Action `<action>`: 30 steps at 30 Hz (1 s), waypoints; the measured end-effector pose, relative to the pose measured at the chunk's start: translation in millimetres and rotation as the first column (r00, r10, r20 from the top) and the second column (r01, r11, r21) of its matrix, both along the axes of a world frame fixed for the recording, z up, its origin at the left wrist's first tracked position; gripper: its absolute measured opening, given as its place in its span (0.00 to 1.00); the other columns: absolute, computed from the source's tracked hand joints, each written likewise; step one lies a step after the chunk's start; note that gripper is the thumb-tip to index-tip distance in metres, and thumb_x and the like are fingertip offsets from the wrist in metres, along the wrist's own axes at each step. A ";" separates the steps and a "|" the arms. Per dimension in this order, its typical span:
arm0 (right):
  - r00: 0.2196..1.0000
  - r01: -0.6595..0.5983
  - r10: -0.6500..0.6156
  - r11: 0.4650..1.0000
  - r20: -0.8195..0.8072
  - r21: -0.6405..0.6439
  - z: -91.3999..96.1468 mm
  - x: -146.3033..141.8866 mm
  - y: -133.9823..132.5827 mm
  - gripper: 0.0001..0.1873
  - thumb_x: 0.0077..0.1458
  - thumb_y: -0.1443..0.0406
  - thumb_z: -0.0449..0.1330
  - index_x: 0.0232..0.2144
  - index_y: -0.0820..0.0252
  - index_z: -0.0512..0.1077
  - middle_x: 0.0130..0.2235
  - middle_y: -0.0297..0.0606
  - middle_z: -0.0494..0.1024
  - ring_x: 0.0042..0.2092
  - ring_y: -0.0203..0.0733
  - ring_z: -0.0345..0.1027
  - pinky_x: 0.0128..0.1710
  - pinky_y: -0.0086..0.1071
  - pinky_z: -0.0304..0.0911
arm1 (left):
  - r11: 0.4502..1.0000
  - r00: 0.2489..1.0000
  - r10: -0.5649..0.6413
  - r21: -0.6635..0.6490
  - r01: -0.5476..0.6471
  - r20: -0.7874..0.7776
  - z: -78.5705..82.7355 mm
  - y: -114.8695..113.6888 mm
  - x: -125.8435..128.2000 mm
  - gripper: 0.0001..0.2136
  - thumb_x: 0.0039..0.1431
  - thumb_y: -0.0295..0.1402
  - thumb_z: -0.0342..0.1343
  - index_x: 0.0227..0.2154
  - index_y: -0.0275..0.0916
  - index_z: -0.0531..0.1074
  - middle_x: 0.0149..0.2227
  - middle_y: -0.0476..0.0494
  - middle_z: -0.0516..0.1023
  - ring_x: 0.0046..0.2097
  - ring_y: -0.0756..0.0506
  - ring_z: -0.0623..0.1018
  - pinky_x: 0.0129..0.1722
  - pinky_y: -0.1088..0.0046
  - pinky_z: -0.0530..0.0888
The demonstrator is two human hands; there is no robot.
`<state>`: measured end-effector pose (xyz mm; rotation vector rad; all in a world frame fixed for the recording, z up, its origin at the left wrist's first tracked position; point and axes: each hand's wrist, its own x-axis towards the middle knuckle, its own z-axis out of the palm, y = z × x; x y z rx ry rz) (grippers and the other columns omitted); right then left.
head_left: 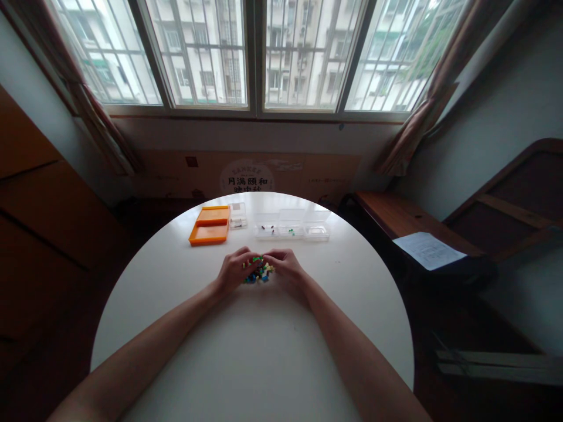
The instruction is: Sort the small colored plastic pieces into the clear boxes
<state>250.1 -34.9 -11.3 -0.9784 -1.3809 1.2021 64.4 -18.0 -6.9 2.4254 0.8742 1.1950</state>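
A small heap of tiny coloured pieces, like building bricks (264, 278), lies on the white round table (237, 351) between my hands. Green, blue, yellow and dark pieces show in it. My left hand (235, 269) curls over the heap's left side, thumb and fingers closed near a green piece (257, 258). From the right, my right hand (287, 264) reaches over the far edge of the heap with its fingers bent together. What either hand pinches is too small and too covered to make out.
Beyond the hands stand clear plastic boxes (315, 235) with lids up, a few tiny pieces in two of them. An orange tray (209, 240) and a small clear case (238, 223) lie to their left. A paper sheet (428, 250) rests on a wooden bench (396, 217) at right.
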 end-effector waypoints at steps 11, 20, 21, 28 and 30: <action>0.999 0.015 -0.016 1.000 -0.031 -0.024 -2.7 -0.8 0.8 0.16 0.38 0.55 0.66 0.26 0.64 0.77 0.26 0.38 0.78 0.27 0.36 0.68 0.30 0.30 0.61 | 1.000 1.000 0.019 -0.005 -0.019 0.008 -1.5 -0.4 0.5 0.08 0.57 0.36 0.54 0.35 0.39 0.75 0.28 0.48 0.71 0.28 0.54 0.71 0.28 0.80 0.68; 0.999 0.038 -0.039 0.999 -0.021 -0.028 0.5 -1.3 -0.9 0.17 0.39 0.55 0.65 0.26 0.64 0.76 0.25 0.36 0.76 0.27 0.35 0.66 0.28 0.29 0.61 | 1.000 1.000 0.008 0.003 -0.008 0.017 -1.5 0.0 0.6 0.09 0.57 0.36 0.54 0.35 0.39 0.76 0.28 0.47 0.72 0.28 0.53 0.72 0.28 0.80 0.69; 0.999 0.041 -0.042 0.999 -0.022 -0.028 0.8 -1.2 -1.1 0.16 0.39 0.56 0.65 0.26 0.64 0.76 0.24 0.36 0.76 0.26 0.34 0.66 0.28 0.29 0.60 | 1.000 1.000 0.010 0.003 -0.010 0.014 -1.7 0.1 0.6 0.09 0.57 0.36 0.54 0.35 0.39 0.76 0.28 0.47 0.72 0.28 0.53 0.72 0.28 0.80 0.69; 0.998 0.064 -0.064 0.998 -0.004 -0.006 -4.7 -0.2 2.3 0.16 0.41 0.55 0.64 0.25 0.64 0.73 0.23 0.34 0.74 0.25 0.33 0.63 0.25 0.27 0.57 | 1.000 1.000 0.008 0.004 -0.008 0.021 -3.5 0.9 0.8 0.08 0.57 0.36 0.54 0.35 0.40 0.76 0.27 0.47 0.71 0.27 0.53 0.71 0.28 0.80 0.68; 0.997 0.073 -0.073 0.997 0.001 -0.001 -7.1 -0.1 3.7 0.16 0.41 0.54 0.63 0.24 0.64 0.73 0.22 0.33 0.73 0.24 0.32 0.62 0.25 0.27 0.56 | 1.000 1.000 0.005 0.008 -0.005 0.024 -3.5 1.0 0.8 0.09 0.57 0.36 0.54 0.35 0.39 0.76 0.27 0.47 0.71 0.27 0.53 0.71 0.28 0.80 0.69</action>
